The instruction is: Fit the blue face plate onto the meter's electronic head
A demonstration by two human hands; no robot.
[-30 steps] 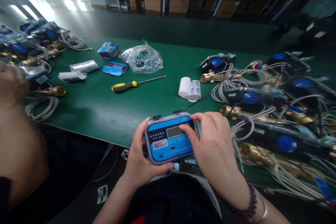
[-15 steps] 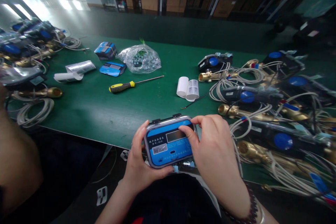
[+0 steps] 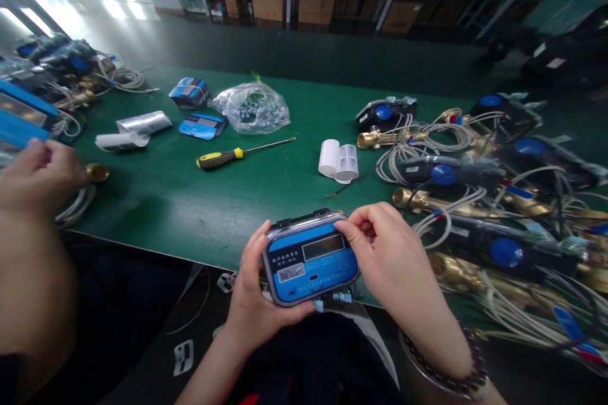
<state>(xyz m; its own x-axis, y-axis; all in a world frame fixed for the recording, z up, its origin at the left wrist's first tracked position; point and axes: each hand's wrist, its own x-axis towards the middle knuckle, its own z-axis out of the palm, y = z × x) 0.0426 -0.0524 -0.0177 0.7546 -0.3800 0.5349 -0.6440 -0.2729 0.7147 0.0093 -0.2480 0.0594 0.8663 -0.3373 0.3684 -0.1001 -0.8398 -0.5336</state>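
Observation:
A heat meter with a blue-and-black faceplate and a small display is tilted up in front of me at the table edge. My left hand grips its left side, fingers at the upper left and thumb along the bottom edge. At the upper right corner, my right hand has its thumb on the faceplate, with the other fingers curled behind the thumb. Whether those fingertips pinch the faceplate's edge or only the casing is hidden. Below the meter, clear parts with light-blue tips partly show.
A screwdriver, label rolls, a bag of small parts and banded faceplates lie on the green table. Cabled brass meters crowd the right. At left, a co-worker's hand is beside a blue panel.
My right thumb has slid from above the display to the faceplate's upper right corner, and its fingers curl more. The co-worker's hand has come into view at left, beside a blue panel.

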